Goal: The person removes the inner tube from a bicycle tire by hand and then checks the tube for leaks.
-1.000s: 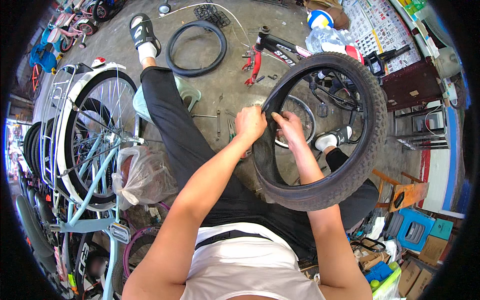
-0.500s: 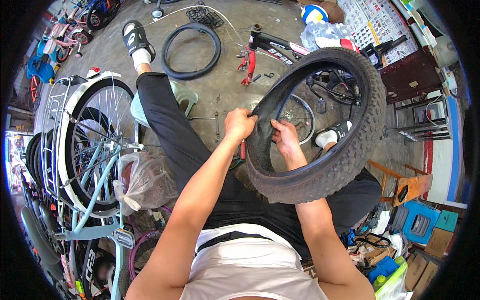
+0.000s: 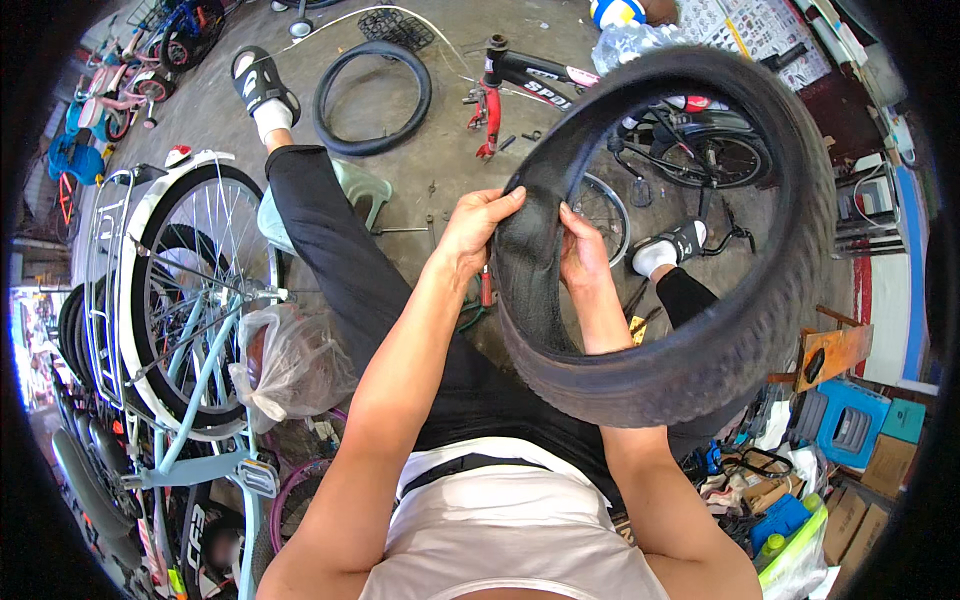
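A black knobby bicycle tire is held up in front of me, tilted so that its smooth inner wall shows on the left. My left hand grips its left outer edge, thumb on top. My right hand reaches through the ring and pinches the opposite edge of the same section. The tread blocks show along the tire's right and lower outside. Most of my right forearm is seen below and inside the ring, partly hidden by the tire.
Beyond my feet lie another black tire, a wire basket and a black-and-red bicycle frame. A light-blue bicycle stands at left beside a green stool. At right are a wooden stool and a blue plastic stool.
The tire has shifted right and come closer, with its inside turned more toward me. Both hands have stayed on its left section, and the view has moved slightly.
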A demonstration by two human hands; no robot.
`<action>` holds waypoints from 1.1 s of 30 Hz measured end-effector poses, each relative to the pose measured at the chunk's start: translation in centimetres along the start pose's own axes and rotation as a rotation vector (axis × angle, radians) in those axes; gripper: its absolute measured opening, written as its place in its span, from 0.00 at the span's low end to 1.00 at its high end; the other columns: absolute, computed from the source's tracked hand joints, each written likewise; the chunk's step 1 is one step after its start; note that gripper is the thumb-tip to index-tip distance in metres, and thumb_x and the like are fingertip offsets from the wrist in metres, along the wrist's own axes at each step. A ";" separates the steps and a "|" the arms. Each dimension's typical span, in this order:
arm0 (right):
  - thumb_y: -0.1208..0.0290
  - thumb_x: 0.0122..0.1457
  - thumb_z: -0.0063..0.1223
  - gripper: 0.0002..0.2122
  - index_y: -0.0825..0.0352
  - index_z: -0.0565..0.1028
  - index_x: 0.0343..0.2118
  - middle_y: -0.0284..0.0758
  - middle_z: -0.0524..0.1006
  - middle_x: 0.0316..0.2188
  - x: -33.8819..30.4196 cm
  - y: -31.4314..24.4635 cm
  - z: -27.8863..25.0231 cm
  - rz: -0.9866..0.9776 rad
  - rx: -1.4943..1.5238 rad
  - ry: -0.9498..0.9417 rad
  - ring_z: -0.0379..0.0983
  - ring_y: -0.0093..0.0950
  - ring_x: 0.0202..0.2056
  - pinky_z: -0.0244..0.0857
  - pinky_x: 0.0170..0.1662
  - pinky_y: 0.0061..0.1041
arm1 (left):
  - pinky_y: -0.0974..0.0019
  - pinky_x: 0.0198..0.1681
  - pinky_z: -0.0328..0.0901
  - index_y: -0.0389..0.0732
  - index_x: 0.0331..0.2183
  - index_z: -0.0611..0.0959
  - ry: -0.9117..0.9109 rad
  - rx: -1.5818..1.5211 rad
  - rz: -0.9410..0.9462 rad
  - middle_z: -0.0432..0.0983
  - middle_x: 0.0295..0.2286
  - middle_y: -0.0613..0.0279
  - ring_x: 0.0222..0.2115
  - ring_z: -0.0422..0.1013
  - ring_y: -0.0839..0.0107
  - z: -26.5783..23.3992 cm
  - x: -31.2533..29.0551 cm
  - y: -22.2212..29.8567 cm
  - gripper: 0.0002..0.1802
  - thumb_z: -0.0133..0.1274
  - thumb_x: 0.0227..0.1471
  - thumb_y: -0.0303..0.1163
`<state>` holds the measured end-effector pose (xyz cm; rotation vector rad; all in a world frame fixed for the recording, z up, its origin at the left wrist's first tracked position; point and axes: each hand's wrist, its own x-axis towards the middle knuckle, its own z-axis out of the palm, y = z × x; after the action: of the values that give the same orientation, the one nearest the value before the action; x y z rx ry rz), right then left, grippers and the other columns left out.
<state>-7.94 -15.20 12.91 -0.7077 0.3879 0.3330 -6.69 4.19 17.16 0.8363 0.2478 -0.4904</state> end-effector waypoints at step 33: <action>0.51 0.67 0.54 0.23 0.68 0.77 0.51 0.40 0.83 0.45 -0.7 -2.4 -0.6 0.287 -0.128 0.080 0.81 0.37 0.43 0.76 0.49 0.41 | 0.68 0.36 0.72 0.26 0.40 0.84 0.137 0.040 -0.008 0.84 0.34 0.54 0.31 0.79 0.70 1.7 -1.0 -4.2 0.13 0.59 0.55 0.25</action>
<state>-7.69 -17.43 14.15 -0.7937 0.5494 0.6063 -9.64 0.83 15.97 0.9095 0.3690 -0.4469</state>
